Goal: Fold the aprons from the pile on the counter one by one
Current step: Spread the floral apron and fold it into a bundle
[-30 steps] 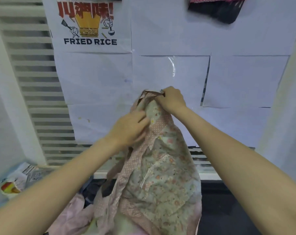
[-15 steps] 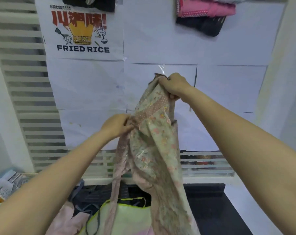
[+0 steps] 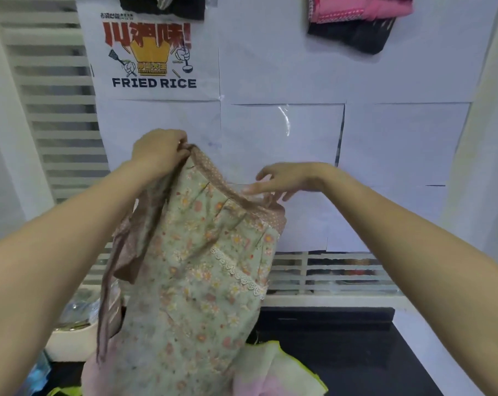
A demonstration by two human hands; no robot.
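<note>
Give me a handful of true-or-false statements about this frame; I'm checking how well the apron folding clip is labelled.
1. The left hand grips the top corner of the floral apron. True.
2. The floral apron lies flat on the counter. False: it is held up in the air and hangs down over the pile.
3. The right hand is away from the apron, resting on the black counter. False: its fingers are at the apron's dotted top band.
4. A poster reading FRIED RICE hangs on the wall behind. True.
5. The apron has a lace trim across its front. True.
</note>
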